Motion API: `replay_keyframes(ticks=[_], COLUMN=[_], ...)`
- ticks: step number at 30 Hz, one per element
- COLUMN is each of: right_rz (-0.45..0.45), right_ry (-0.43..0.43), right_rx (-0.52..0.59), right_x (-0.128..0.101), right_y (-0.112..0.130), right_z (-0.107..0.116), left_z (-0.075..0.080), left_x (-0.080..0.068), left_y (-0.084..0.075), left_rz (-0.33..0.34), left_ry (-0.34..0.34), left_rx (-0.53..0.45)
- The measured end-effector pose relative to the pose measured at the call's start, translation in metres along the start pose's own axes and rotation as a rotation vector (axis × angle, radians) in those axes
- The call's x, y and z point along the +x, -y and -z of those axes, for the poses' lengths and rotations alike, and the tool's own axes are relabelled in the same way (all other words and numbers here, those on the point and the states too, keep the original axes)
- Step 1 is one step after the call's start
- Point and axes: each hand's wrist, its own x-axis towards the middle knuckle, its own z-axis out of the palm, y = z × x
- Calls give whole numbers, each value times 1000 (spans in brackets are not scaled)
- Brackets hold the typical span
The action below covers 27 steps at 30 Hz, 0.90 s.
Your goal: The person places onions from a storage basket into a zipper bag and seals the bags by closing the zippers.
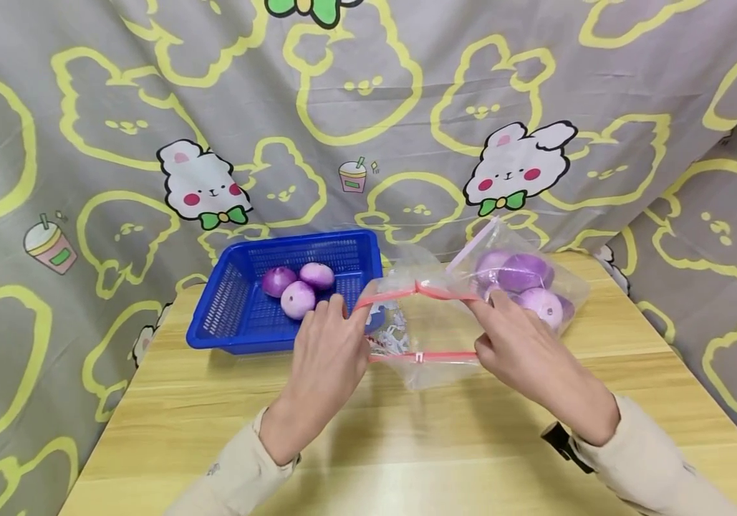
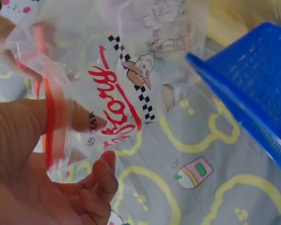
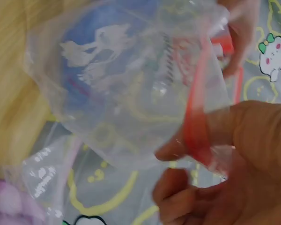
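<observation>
A clear zip bag [image 1: 442, 326] with red zip edges and printed pictures is stretched between both hands, its mouth parted. My left hand [image 1: 329, 344] holds the bag's left end, and my right hand [image 1: 529, 351] grips the right end. In the left wrist view, the left thumb [image 2: 79, 119] reaches past the red zip edge [image 2: 51, 126], with the other fingers curled below. Likewise, the right thumb [image 3: 178, 145] in the right wrist view passes the zip edge. Red lettering [image 2: 107, 93] shows on the bag's side. No contents are visible inside it.
Left of the bag stands a blue plastic basket [image 1: 220, 340] holding three purple onions [image 1: 297, 299]. Behind the right hand, another clear bag [image 1: 571, 283] contains several purple onions [image 1: 526, 272]. Both rest on a wooden table [image 1: 394, 459], with a patterned grey curtain [image 1: 400, 93] behind.
</observation>
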Motion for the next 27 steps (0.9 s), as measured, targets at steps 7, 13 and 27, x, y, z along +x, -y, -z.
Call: replay_keyframes(ticks=[7,13,27], right_rz=[115,304,514], right_ry=[-92,-255,-221], right_rx=[32,98,-31], right_x=[8,20,37], right_y=[-4,-9,-21], right_z=[7,6,-29], left_z=[-9,-26,-54], left_x=[1,1,-44], left_y=[0,-3,-34], left_rz=[-28,29,-3], left_ry=[-34,-93,184], left_rx=[-123,-200,-176])
